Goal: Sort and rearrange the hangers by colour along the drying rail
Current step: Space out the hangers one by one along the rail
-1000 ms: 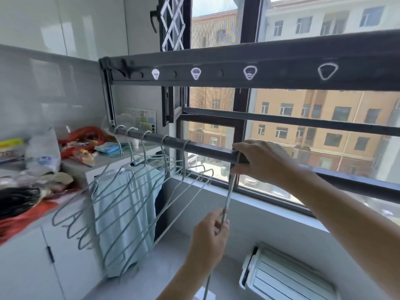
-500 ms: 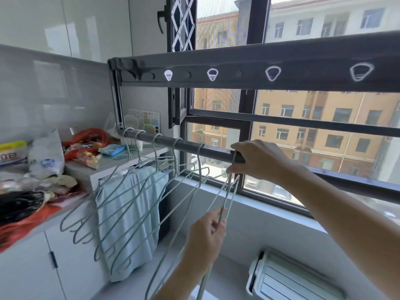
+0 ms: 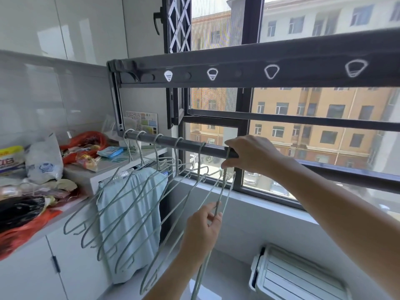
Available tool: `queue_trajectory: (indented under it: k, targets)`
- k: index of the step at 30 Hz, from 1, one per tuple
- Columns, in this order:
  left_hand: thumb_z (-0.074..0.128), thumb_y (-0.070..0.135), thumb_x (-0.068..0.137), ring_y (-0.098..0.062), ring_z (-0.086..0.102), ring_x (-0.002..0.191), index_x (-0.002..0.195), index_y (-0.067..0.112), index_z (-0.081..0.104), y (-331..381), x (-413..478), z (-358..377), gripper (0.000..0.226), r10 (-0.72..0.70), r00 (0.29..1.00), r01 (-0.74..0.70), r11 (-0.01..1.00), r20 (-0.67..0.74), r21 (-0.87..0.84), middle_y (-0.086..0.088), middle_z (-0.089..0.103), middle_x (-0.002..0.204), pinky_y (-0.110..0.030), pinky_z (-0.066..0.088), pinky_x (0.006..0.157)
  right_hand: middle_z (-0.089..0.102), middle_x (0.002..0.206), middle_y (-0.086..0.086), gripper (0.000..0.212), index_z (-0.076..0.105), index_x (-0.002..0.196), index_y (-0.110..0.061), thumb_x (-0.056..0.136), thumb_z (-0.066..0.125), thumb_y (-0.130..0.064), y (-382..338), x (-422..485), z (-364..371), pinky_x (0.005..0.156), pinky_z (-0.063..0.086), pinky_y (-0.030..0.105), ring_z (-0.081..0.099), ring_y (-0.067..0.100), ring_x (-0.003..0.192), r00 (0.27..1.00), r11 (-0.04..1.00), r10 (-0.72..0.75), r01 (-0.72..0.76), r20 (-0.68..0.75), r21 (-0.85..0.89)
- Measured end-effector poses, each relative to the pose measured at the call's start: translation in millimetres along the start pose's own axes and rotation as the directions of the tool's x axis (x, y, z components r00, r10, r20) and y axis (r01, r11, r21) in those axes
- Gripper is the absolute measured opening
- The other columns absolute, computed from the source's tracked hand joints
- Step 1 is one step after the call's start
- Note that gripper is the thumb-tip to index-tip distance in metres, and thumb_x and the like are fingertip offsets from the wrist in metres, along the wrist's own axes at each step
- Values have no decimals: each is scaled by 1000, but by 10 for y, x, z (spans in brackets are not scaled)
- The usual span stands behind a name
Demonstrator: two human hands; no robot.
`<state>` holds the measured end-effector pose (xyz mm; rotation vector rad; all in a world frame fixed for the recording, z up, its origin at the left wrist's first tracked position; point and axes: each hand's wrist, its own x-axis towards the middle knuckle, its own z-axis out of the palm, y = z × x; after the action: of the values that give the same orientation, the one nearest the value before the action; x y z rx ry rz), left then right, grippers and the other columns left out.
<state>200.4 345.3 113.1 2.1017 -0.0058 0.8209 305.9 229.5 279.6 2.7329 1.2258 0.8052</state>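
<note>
Left of frame, a white counter [image 3: 75,207] heaped with clutter: a red plastic bag [image 3: 86,138], a white printed bag [image 3: 44,161], black and orange bags toward the lower left edge. Beneath it, white cabinet doors [image 3: 26,278]. Draped at the counter's end, behind the wires, a pale blue cloth [image 3: 132,213]. Across the top, a dark upper bar [image 3: 303,61] pierced with white-rimmed triangular holes, partly screening the window frame [image 3: 244,118] and the ochre apartment blocks beyond. In the lower right corner, a white slatted appliance [image 3: 292,276] on the floor.

From centre left toward the right edge, the dark drying rail [image 3: 186,146], with a row of pale green wire hangers [image 3: 121,204] hooked over it and fanned down to the lower left, overlapping one another and the cloth. Rightmost, just apart from that row, one more green hanger [image 3: 224,191], seen nearly edge-on. At its top, right hand [image 3: 255,156] against the rail, fingers curled and pinching the hook and twisted neck. Lower, centre frame, left hand [image 3: 203,226] raised from below, thumb and fingertips [image 3: 217,216] nipping the same hanger's wire, more wire running down past the wrist to the bottom edge.
</note>
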Motion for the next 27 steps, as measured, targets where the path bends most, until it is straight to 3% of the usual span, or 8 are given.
queue_trajectory:
  k: [6,8,11,14,16,20,22,27]
  targets:
    - [59,36,87,-5,57,60,122,22,56,-56,-33,-102,38,-57,998,56,997,10,49,12,57,77,-19,49,60,50,74,-2,48,43,81,-17,76,60,-62,-36,-57,-17,53,32,29,51,21,68,1000,1000,18,-18,-13,6]
    - [59,39,86,-6,59,62,124,21,51,-40,-63,-119,42,-38,999,36,996,24,86,11,60,88,-16,49,58,50,75,-3,51,45,83,-16,75,60,-63,-1,-116,-23,55,35,29,51,21,68,999,999,38,-38,-23,3]
    - [55,46,85,-7,58,89,128,18,44,43,-148,-96,53,72,997,-73,977,16,202,2,57,111,-15,48,77,58,82,-1,54,51,90,-13,74,61,-64,89,-259,-28,57,38,28,55,20,70,997,998,56,-55,-46,19]
    - [46,47,82,-19,51,110,127,12,43,257,-208,-10,57,220,975,-203,947,-41,251,-7,55,118,-31,43,92,62,86,1,53,54,97,-13,75,62,-61,205,-504,-102,52,35,26,55,19,69,996,997,76,-75,-54,22]
    - [46,45,83,-15,44,113,129,13,43,497,-235,58,56,272,961,-256,942,-47,216,-5,52,121,-30,39,95,64,89,3,60,55,105,-11,74,62,-61,329,-711,-186,51,37,26,57,20,70,993,995,99,-100,-68,-2]
    - [44,49,83,8,28,112,130,16,44,1029,-318,256,58,336,942,-335,935,5,115,8,48,123,3,15,95,67,106,8,75,54,120,-8,72,59,-65,717,-1269,-420,67,56,38,65,27,84,983,984,164,-169,-84,-51]
    - [46,49,80,13,27,110,128,17,47,1253,-395,423,58,341,940,-342,939,20,41,15,45,119,8,14,91,66,112,10,78,52,125,-8,72,59,-65,933,-1617,-568,72,56,41,66,29,91,975,977,201,-207,-90,-59]
    - [58,47,75,-5,50,112,126,25,49,1828,-665,1180,57,292,951,-274,949,105,-158,12,55,121,-20,41,92,63,122,10,84,47,133,-12,70,58,-66,1602,-2704,-1042,82,54,43,63,31,103,932,925,362,-363,-31,-114]
